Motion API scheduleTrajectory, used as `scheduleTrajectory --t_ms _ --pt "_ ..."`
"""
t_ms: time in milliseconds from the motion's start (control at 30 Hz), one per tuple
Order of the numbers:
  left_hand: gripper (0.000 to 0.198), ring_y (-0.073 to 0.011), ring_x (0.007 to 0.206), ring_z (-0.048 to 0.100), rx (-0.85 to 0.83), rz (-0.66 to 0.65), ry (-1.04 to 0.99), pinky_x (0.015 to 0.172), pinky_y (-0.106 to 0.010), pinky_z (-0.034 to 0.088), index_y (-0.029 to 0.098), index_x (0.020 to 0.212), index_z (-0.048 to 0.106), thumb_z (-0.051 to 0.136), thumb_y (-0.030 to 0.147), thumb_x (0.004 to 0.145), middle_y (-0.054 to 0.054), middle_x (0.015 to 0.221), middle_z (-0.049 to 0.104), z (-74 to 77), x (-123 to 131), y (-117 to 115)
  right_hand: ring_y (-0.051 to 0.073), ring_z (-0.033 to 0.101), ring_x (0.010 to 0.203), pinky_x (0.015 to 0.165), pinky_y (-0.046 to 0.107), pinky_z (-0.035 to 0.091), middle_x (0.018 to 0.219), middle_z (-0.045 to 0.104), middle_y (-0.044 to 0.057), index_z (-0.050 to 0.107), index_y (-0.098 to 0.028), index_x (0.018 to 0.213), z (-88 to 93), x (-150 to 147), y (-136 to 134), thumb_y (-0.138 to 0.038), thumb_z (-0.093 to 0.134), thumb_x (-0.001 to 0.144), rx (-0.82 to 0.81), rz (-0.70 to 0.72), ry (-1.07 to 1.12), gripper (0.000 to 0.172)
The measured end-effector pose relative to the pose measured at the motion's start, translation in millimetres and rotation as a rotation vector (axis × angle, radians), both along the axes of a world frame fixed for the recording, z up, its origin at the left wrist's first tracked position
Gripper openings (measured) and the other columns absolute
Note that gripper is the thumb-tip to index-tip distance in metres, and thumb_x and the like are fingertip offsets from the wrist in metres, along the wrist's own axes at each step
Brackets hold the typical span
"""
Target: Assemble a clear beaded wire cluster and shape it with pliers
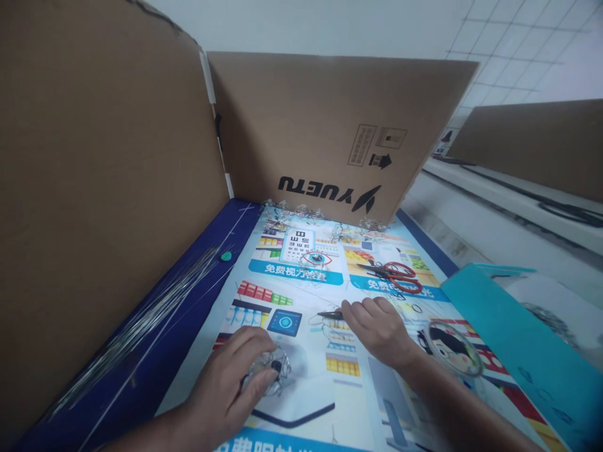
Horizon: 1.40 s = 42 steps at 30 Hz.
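Observation:
My left hand is closed around a small openwork piece of bent silver wire with a dark round centre, held low over the printed poster. My right hand is wrapped round a pair of pliers; only the dark pointed jaws show, aimed left. Most of the handles are hidden in the fist. The jaws are apart from the wire piece. Thin pieces of wire lie on the poster just below the jaws. Red-handled scissors rest beyond my right hand.
A bundle of straight wires and a green lump lie along the left. More wire pieces line the foot of the cardboard wall. At right are a clear round dish and a turquoise box.

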<state>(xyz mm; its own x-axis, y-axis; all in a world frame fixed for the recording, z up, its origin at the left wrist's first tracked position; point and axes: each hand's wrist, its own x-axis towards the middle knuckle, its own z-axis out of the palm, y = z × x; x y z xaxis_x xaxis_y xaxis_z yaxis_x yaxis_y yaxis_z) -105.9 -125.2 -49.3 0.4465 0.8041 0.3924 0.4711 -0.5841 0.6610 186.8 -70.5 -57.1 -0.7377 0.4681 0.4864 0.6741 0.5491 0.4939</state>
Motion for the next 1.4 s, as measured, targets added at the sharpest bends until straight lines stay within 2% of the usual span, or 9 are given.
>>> scheduleTrajectory --t_ms 200,333,500,633,833,1067,1267,1400 --pt "0.018 -0.0218 0.09 0.054 -0.006 0.005 -0.042 0.076 -0.032 0.047 0.02 0.098 0.056 0.042 0.025 0.088 -0.009 0.095 0.058 1.2 2 -1 0.014 0.042 0.064 0.062 0.033 0.025 0.067 0.056 0.001 0.06 -0.018 0.09 -1.6 -2 2 -0.011 0.045 0.09 -0.021 -0.015 0.016 0.017" --pt "0.018 -0.0225 0.092 0.053 0.012 -0.003 -0.034 0.076 -0.034 0.047 0.02 0.1 0.055 0.042 0.024 0.087 -0.009 0.097 0.057 -0.5 0 0 0.015 0.042 0.065 0.062 0.033 0.024 0.066 0.056 0.002 0.061 -0.016 0.091 -4.5 -1 4 -0.014 0.045 0.09 -0.052 -0.078 0.084 0.016" --pt "0.025 -0.0247 0.098 0.051 0.093 -0.006 0.024 0.083 -0.04 0.044 0.019 0.108 0.051 0.049 0.021 0.083 -0.009 0.104 0.056 -2.4 -6 2 0.016 0.043 0.064 0.063 0.031 0.025 0.061 0.052 0.002 0.059 -0.018 0.071 -0.9 -17 -5 -0.022 0.047 0.089 -0.148 -0.164 0.219 0.022" --pt "0.027 -0.024 0.1 0.051 0.132 0.016 -0.006 0.089 -0.042 0.041 0.02 0.11 0.049 0.052 0.019 0.083 -0.008 0.104 0.057 5.6 -7 -1 0.016 0.044 0.063 0.063 0.03 0.026 0.063 0.054 0.002 0.06 -0.019 0.071 7.2 -41 -27 -0.031 0.042 0.092 -0.359 -0.098 0.403 0.029" --pt "0.019 -0.0199 0.081 0.055 0.191 -0.009 -0.109 0.076 -0.035 0.043 0.019 0.101 0.053 0.056 0.017 0.083 -0.006 0.086 0.063 21.2 -1 -8 0.015 0.044 0.061 0.061 0.029 0.027 0.06 0.052 0.001 0.061 -0.02 0.073 15.8 -63 -51 -0.033 0.04 0.093 -0.41 0.061 0.528 0.032" --pt "0.014 -0.0157 0.067 0.053 0.273 -0.008 -0.132 0.067 -0.031 0.039 0.015 0.086 0.059 0.056 0.005 0.079 -0.003 0.07 0.062 29.6 2 -13 0.015 0.044 0.06 0.061 0.029 0.027 0.06 0.052 -0.001 0.06 -0.021 0.074 20.9 -66 -60 -0.035 0.041 0.092 -0.429 0.093 0.525 0.03" --pt "0.011 -0.0152 0.065 0.052 0.243 -0.066 -0.069 0.065 -0.03 0.037 0.014 0.083 0.06 0.055 0.006 0.08 -0.003 0.069 0.062 33.3 1 -13 0.016 0.048 0.066 0.063 0.028 0.03 0.068 0.056 -0.002 0.058 -0.023 0.075 21.8 -63 -65 -0.029 0.06 0.081 -0.703 0.073 0.484 0.008" --pt "0.013 -0.0153 0.068 0.051 0.241 -0.102 -0.049 0.066 -0.03 0.036 0.015 0.085 0.061 0.055 0.005 0.079 -0.003 0.072 0.063 32.8 3 -15 0.016 0.049 0.065 0.062 0.028 0.031 0.067 0.057 -0.001 0.057 -0.023 0.071 22.3 -65 -67 -0.027 0.063 0.077 -0.752 0.072 0.47 0.009"
